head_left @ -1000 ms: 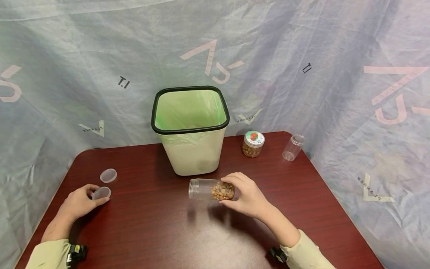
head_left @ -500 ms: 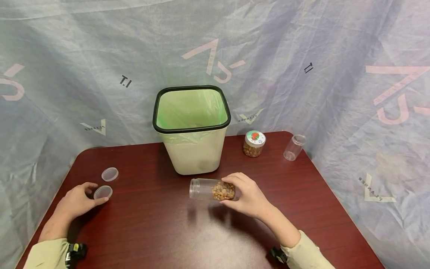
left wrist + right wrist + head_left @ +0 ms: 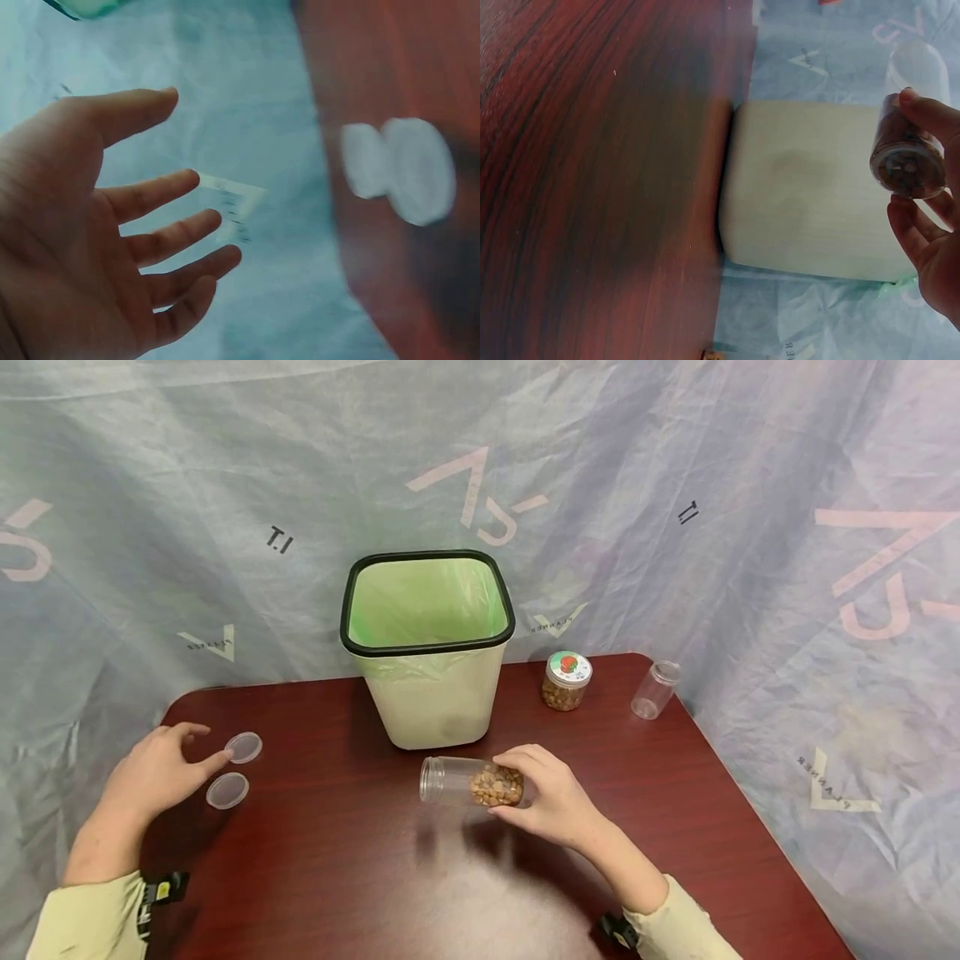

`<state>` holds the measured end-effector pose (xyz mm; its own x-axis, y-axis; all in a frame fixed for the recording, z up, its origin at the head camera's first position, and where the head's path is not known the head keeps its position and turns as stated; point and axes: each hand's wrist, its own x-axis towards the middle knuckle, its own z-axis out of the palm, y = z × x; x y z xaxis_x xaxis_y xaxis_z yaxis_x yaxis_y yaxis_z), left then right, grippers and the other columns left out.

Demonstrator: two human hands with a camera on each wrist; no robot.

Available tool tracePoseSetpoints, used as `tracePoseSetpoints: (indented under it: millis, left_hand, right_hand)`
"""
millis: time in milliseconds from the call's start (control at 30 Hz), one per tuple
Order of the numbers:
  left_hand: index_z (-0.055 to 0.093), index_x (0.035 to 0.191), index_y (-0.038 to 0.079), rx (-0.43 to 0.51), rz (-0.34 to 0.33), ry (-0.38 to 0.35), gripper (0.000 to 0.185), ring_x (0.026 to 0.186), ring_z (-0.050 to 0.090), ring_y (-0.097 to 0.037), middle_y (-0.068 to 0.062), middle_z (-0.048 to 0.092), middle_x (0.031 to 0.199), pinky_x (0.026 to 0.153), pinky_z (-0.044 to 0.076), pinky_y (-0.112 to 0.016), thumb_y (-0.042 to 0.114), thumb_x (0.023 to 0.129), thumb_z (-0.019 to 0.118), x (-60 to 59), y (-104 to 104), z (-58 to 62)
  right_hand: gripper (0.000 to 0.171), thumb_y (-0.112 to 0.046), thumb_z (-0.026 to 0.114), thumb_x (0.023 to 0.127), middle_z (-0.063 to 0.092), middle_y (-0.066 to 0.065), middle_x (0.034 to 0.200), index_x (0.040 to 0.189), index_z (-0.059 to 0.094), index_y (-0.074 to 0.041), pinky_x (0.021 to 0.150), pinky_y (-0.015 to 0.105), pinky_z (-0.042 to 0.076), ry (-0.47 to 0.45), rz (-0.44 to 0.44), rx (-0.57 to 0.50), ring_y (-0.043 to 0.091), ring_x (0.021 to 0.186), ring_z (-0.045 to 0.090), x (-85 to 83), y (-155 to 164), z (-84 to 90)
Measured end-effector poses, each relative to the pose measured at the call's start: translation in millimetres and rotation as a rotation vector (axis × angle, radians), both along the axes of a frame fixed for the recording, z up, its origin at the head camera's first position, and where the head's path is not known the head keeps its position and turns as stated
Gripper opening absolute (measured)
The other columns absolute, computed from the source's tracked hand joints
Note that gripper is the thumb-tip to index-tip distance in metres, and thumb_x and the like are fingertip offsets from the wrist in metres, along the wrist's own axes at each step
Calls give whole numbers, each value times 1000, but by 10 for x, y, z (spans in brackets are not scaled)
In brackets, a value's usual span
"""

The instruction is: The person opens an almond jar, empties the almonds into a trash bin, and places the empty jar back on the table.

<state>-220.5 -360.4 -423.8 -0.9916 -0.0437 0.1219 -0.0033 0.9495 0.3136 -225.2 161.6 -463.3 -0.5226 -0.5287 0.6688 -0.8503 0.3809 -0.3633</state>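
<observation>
A dark red wood-grain tabletop [image 3: 360, 860] with rounded far corners carries everything, and a pale blue-grey plastic sheet [image 3: 675, 485] printed with pink marks and small black letters hangs round it on all sides as a backdrop.

The right hand [image 3: 551, 795] grips a clear jar [image 3: 468, 782] by its base end, fingers and thumb curled round it. The jar lies on its side in the air just above the tabletop, its open mouth pointing toward the left hand, with brown nuts gathered at the end inside the grip. Just beyond this hand stands a cream bin [image 3: 429, 647] with a black rim and green liner. Further out on the right hand's side are a short nut-filled jar with a printed lid [image 3: 566, 681] and, near the far corner, an empty clear jar [image 3: 655, 689].

The left hand [image 3: 153, 770] is spread wide and holds nothing, fingers straight, its fingertips near two clear round lids [image 3: 243, 747] [image 3: 227, 791] lying flat on the tabletop; whether a fingertip touches the farther lid cannot be told.

The left wrist view is motion-blurred: the lids are only two white smears. The right wrist view blurs the bin and cuts the hand off at the frame edge. The bin's inside bottom is out of sight.
</observation>
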Motion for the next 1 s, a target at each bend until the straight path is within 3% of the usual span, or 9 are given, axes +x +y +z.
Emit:
tracePoseSetpoints:
  millis: [333,667,1000]
  left_hand:
    - [52,130,1,11,-25,30,64,104,51,-46,-27,53,118,76,37,-64,52,92,58,-39,260,474]
    - [47,136,2,33,-78,30,70,109,54,-45,-28,55,124,82,37,-63,56,93,52,-188,423,774]
    - [40,143,3,29,-101,-52,81,112,54,-45,-28,46,136,85,36,-65,66,92,44,-298,547,1062]
  right_hand:
    - [61,-21,92,64,62,2,112,116,65,-4,93,22,42,-3,0,4,16,105,57,4,-3,7]
    - [61,-21,92,64,61,1,112,116,65,-4,93,22,42,-10,4,5,15,105,57,23,-17,8]
    - [61,-22,92,64,62,1,112,116,65,-4,93,21,42,-9,6,7,15,106,57,17,-30,-8]
